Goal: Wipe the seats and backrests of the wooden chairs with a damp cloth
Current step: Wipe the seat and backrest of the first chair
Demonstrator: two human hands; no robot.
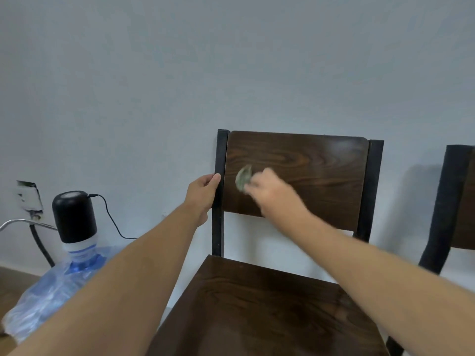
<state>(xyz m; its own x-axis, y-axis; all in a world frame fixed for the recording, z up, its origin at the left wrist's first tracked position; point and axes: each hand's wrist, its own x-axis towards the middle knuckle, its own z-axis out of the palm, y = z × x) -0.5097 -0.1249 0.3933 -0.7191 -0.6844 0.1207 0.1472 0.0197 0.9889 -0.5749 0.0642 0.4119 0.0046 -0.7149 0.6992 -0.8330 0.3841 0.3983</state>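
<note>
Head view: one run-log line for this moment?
phase: wiping backrest | right hand: pressing cloth on panel | left hand: gripping left post | seat: untouched now

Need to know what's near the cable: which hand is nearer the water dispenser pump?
Left. The left hand grips the chair's left post, the side toward the pump. The right hand presses the cloth on the backrest, farther away.

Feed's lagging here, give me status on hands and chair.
Left hand gripping frame post. Right hand pressing cloth on backrest. Nothing blocking.
</note>
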